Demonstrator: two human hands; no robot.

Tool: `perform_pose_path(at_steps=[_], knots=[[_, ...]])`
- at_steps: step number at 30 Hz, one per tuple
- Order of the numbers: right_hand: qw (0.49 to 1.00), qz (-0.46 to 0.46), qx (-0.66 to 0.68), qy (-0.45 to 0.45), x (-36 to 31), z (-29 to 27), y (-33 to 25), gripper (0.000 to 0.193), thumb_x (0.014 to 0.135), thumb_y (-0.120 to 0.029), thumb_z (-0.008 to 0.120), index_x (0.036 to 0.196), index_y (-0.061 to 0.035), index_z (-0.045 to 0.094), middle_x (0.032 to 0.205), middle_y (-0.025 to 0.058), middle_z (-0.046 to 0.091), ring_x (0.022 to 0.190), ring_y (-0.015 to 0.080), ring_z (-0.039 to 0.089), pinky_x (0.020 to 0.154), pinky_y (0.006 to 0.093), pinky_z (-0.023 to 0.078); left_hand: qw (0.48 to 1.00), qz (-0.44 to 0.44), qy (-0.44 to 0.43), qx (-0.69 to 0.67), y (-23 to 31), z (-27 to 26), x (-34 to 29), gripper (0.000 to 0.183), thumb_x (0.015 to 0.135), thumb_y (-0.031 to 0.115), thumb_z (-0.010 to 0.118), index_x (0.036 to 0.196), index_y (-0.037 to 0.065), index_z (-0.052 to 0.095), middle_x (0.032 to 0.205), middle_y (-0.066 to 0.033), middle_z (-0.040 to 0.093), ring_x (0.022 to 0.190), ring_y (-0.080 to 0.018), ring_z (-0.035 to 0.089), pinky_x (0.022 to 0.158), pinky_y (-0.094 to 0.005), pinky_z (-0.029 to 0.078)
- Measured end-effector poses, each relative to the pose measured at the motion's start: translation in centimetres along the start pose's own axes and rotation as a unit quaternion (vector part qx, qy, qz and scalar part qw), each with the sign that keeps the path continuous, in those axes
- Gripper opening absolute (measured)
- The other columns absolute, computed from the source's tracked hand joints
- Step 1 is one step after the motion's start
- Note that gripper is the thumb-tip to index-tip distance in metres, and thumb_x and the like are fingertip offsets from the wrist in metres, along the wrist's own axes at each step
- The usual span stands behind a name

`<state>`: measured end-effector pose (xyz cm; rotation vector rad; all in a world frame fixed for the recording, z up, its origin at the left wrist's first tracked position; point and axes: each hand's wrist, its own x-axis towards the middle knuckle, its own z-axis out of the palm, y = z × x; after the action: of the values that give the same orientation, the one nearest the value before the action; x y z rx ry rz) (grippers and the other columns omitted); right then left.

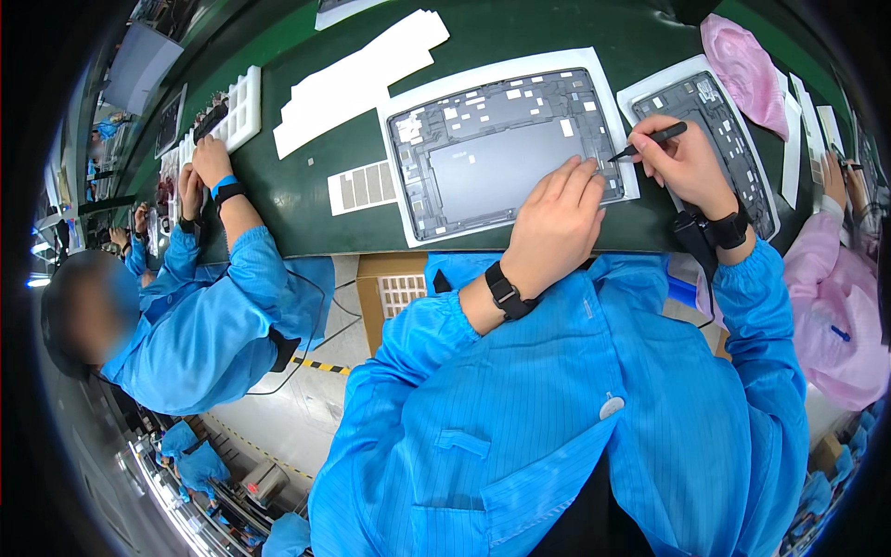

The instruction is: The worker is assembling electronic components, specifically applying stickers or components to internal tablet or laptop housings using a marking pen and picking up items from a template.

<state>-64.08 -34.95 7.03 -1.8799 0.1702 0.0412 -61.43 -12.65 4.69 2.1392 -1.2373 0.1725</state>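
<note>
A grey tablet back housing (501,172) lies on a white tray (601,88) in front of me. Small white and dark pads dot its inner face. My left hand (559,215) rests flat across the housing's lower right part, its fingers stretched out and holding nothing. In my right hand (685,165) is a slim black pen-shaped tool (661,134), pinched between thumb and fingers. The tool's pointed tip is at the housing's right edge; contact cannot be told. A white sheet with grey rectangular pads (367,188) sits against the tray's left side.
A second tablet housing (733,125) in a white tray stands close on the right, partly behind my right hand. White sheets (357,79) lie at the back left. A co-worker in blue (213,316) works on the left; a person in pink (835,288) is at the right.
</note>
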Motion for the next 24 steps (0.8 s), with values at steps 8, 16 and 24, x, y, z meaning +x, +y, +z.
perform_pose_path(at_steps=[8,16,24], knots=[[1.0,0.004,-0.023,0.014,-0.2,0.2,-0.2,0.014,0.092,-0.014,0.061,0.093,0.0,0.063,0.068,0.0009,0.06,0.056,0.0046,0.055,0.044,0.0191,0.04,0.999,-0.004,-0.009,0.033,0.7,0.0,0.8,0.048,0.075,0.019,0.07,0.116,0.0,0.057,0.119,-0.0139,0.056,0.113,-0.0299,0.053,0.091,-0.038,0.045],[0.995,-0.043,-0.089,0.029,-0.5,0.5,-0.4,0.015,0.092,-0.014,0.061,0.089,0.0003,0.064,0.066,0.0024,0.061,0.059,0.0051,0.056,0.05,0.0214,0.042,0.98,0.018,-0.066,0.185,1.3,1.2,1.5,0.052,0.078,0.033,0.068,0.111,-0.005,0.059,0.108,-0.0113,0.053,0.104,-0.024,0.05,0.08,-0.0331,0.042],[0.97,-0.094,0.029,0.221,-1.5,-3.2,-1.7,0.022,0.096,-0.022,0.058,0.095,-0.0008,0.065,0.07,0.0011,0.061,0.058,0.004,0.048,0.049,0.0193,0.034,0.977,0.012,-0.065,0.202,1.8,0.9,1.9,0.044,0.08,0.034,0.066,0.105,-0.003,0.063,0.106,-0.0104,0.053,0.1,-0.0231,0.05,0.081,-0.0356,0.04]])
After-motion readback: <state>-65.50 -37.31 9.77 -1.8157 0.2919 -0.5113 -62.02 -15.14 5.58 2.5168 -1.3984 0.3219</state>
